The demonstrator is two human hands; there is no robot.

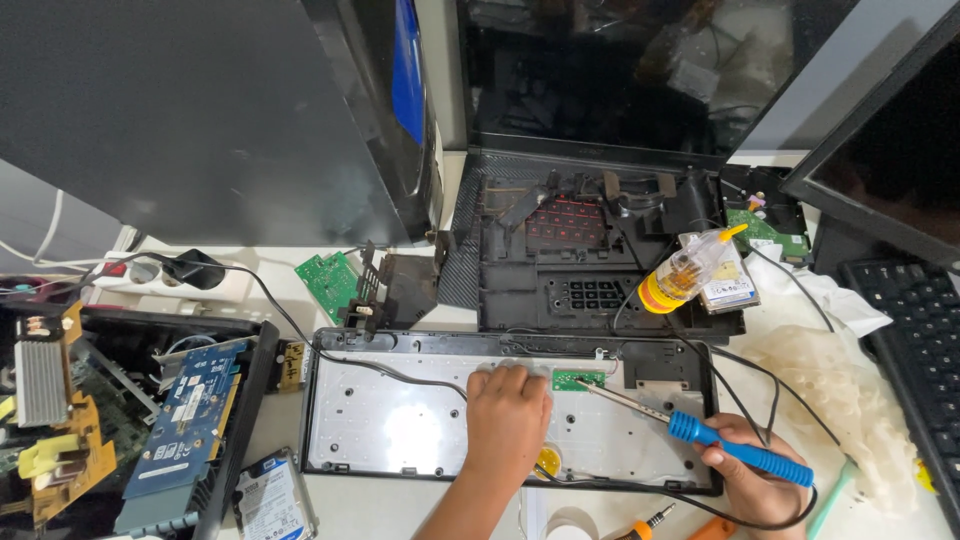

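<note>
Large dark computer case [200, 110] upper left, overhanging white surface [410, 510]. Opened laptop [600, 200] at centre back, base stripped, glue bottle [685, 272] lying across its right corner. Second monitor [890, 130] and black keyboard [915, 340] crowding right edge. Tray of circuit boards [130, 420] filling left edge; hard drive [270, 500] just beside it. Opened keyboard shell [400, 425] front centre, metal plate exposed, small green board [578, 378] near its top edge. Black cable [300, 335] trailing across plate from left. Left hand [508, 415] pressed knuckles-up on plate, fingers curled, just left of green board. Right hand [745, 480] closed around blue-handled soldering iron [700, 432], tip touching green board. Crumpled plastic [840, 400] close to right of that hand; free room only along front edge.
</note>
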